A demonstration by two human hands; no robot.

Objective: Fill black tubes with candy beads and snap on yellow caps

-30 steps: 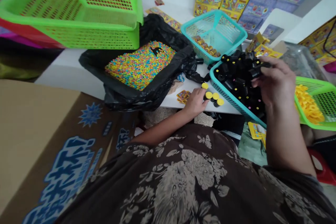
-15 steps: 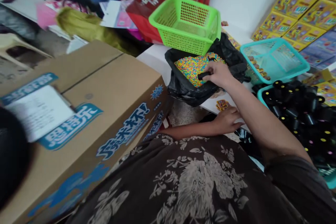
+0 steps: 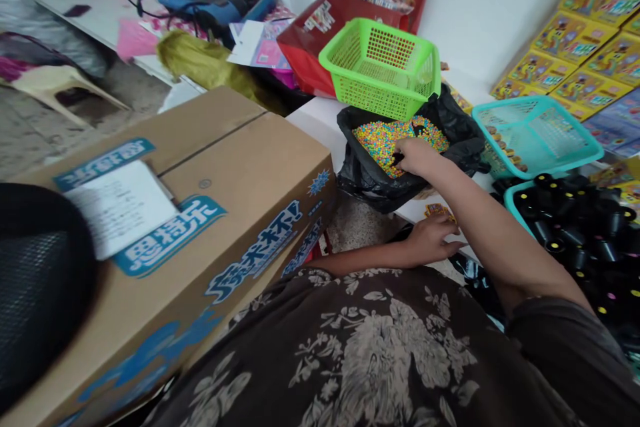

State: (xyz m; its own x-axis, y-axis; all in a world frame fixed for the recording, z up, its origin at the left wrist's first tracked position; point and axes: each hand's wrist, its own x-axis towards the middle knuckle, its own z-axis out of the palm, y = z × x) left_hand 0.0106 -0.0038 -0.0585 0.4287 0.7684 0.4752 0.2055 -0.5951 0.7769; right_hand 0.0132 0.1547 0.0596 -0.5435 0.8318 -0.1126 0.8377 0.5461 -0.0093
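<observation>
My right hand (image 3: 419,157) is closed on a small black piece (image 3: 399,158), most of it hidden by my fingers. It dips into a heap of tiny multicoloured balls (image 3: 373,140), perhaps candy. These fill a container lined with a black plastic bag (image 3: 367,188). Nearer my body, my left hand (image 3: 431,240) hovers at the edge of the white table, its thumb apart from the loosely bent fingers and nothing seen in it. Just beyond it lies a small yellow-orange printed packet (image 3: 436,209).
A green basket (image 3: 380,97) stands behind the bag. At right are a turquoise basket (image 3: 565,163) and another holding many black cups (image 3: 570,213), with stacked yellow boxes (image 3: 575,37) behind. A large cardboard box (image 3: 240,160) blocks the left side, a black mesh object (image 3: 43,293) beside it.
My right hand has lowered the black piece deeper into the coloured balls. My left hand stays nearly in place. The whole view has shifted, so things appear lower and further right.
</observation>
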